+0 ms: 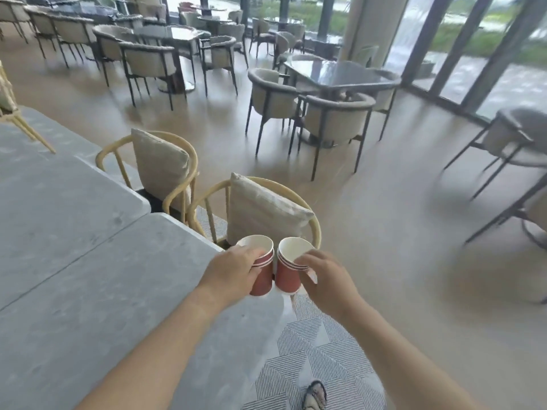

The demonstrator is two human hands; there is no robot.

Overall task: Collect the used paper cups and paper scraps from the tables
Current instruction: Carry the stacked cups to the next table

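Two short stacks of red paper cups with white insides are held side by side over the corner of the grey stone table [88, 261]. My left hand [233, 269] grips the left stack [262, 272] around its rims. My right hand [321, 278] grips the right stack [288, 269] from the right side. The two stacks touch or nearly touch each other. Something white shows just under the right stack, partly hidden by my fingers; I cannot tell what it is.
Two rattan chairs [260, 214] with beige cushions stand along the table's right edge. A patterned rug [319, 350] lies below. Beyond, on the tan floor, stand dark glass tables [337, 74] with grey armchairs. Tall windows run along the right.
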